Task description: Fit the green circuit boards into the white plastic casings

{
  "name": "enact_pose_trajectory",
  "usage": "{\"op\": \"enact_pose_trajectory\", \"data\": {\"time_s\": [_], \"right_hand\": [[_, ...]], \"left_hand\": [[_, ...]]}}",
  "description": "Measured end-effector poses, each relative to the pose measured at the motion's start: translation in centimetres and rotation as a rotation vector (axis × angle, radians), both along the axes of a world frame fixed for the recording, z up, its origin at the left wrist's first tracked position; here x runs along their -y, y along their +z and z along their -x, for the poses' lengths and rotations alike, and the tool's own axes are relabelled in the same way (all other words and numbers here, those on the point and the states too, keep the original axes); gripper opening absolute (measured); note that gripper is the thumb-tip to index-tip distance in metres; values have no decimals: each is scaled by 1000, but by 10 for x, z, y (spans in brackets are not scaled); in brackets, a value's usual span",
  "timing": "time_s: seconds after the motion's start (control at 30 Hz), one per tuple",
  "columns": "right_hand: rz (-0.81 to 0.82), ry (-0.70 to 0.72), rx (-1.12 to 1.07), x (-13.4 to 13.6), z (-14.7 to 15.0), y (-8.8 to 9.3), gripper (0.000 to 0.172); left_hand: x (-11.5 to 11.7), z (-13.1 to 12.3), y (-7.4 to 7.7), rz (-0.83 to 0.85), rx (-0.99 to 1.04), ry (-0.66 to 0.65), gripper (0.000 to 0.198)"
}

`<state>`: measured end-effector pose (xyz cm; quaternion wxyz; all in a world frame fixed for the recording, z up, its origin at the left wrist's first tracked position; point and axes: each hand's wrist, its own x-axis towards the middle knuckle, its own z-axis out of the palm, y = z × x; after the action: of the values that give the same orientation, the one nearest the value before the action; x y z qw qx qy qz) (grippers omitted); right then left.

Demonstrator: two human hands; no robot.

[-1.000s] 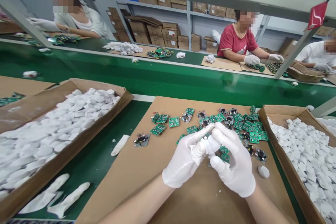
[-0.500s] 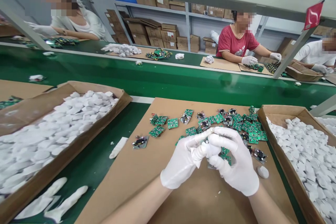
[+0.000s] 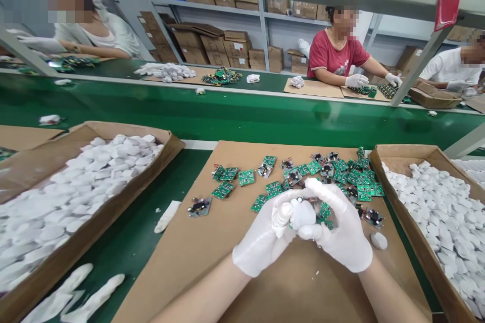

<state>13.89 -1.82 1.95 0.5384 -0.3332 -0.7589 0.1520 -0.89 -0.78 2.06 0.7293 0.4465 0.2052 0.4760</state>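
Observation:
Both my hands wear white gloves and meet above the cardboard sheet (image 3: 182,262). My left hand (image 3: 263,229) is closed round a small white rounded piece (image 3: 303,214). A sliver of green and a small round component show at its edge, like a circuit board against it; most of that is hidden. My right hand (image 3: 339,227) pinches the same piece from the right, thumb at its lower side and fingers arched over the top. Just beyond lie many green circuit boards (image 3: 356,176), some component side up. Right of my right wrist rests a loose white piece (image 3: 379,240).
Cardboard trays heaped with white pieces flank me, a left tray (image 3: 166,144) and a right tray (image 3: 409,151). White fabric scraps (image 3: 94,300) lie on the green bench at lower left. Past the green divider (image 3: 227,116), co-workers (image 3: 337,55) handle boards. A metal beam crosses overhead.
The white piece has turned so its rounded face shows more plainly between my hands. My right fingers have lifted and opened a little from it. The view has shifted slightly.

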Motion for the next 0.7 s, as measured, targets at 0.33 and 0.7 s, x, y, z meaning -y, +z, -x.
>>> {"op": "enact_pose_trajectory", "data": {"time_s": [0.33, 0.7], "right_hand": [[41, -4, 12, 0, -1, -8, 39], [361, 93, -310, 4, 12, -10, 49]], "left_hand": [[4, -5, -12, 202, 99, -78, 42], [4, -5, -10, 188, 165, -87, 41]]}}
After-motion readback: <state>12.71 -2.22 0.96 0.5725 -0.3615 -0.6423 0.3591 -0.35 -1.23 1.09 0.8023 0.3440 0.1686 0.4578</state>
